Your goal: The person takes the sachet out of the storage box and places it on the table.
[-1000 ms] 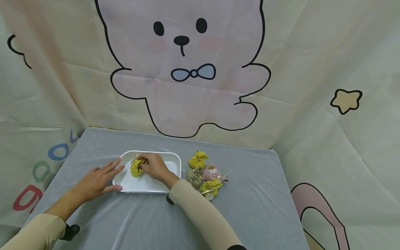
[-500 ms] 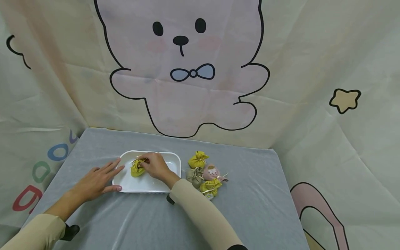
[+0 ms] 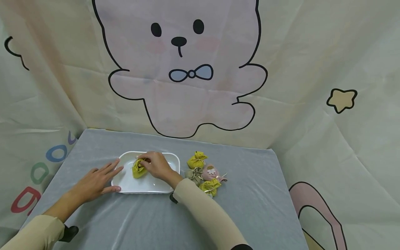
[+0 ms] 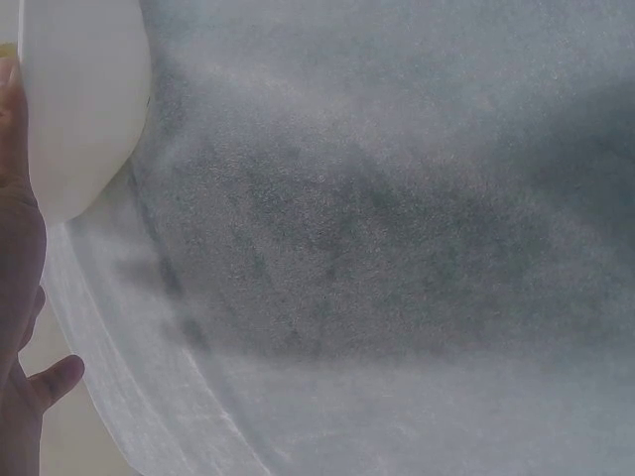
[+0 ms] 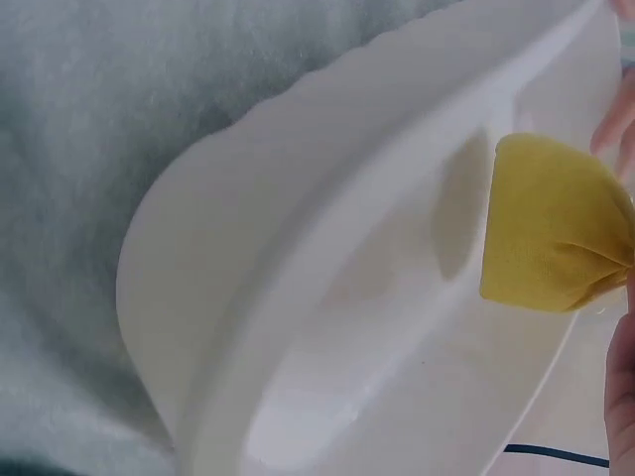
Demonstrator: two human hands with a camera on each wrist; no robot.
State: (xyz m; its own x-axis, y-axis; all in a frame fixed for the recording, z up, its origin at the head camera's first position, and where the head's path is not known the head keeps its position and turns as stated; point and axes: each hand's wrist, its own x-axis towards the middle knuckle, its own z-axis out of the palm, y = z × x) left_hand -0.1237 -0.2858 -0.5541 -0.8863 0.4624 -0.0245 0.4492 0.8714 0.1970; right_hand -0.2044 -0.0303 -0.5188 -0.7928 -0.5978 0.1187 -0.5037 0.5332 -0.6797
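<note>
My right hand [image 3: 157, 166] pinches a small yellow drawstring pouch [image 3: 138, 169] by its gathered neck, inside the left part of a white rectangular tray [image 3: 156, 189]. In the right wrist view the rounded base of the yellow pouch [image 5: 551, 223] shows over the tray floor, near the tray wall [image 5: 298, 208]. Fingers spread, my left hand [image 3: 95, 182] lies against the tray's left end, fingertips at the rim. Only part of the left hand [image 4: 20, 248] appears in the left wrist view, beside a corner of the tray [image 4: 89, 109].
Right of the tray sits a cluster of pouches: a yellow one [image 3: 197, 160] at the back, a grey-green one [image 3: 194, 175], a pink one with a flower patch [image 3: 210, 172], and another yellow one [image 3: 210, 186] in front. Grey cloth [image 3: 250, 208] covers the table, with a printed curtain [image 3: 293, 52] behind.
The pinched yellow pouch has shifted slightly right within the tray along with my right hand. My left hand keeps its place at the tray rim. The head view has turned slightly.
</note>
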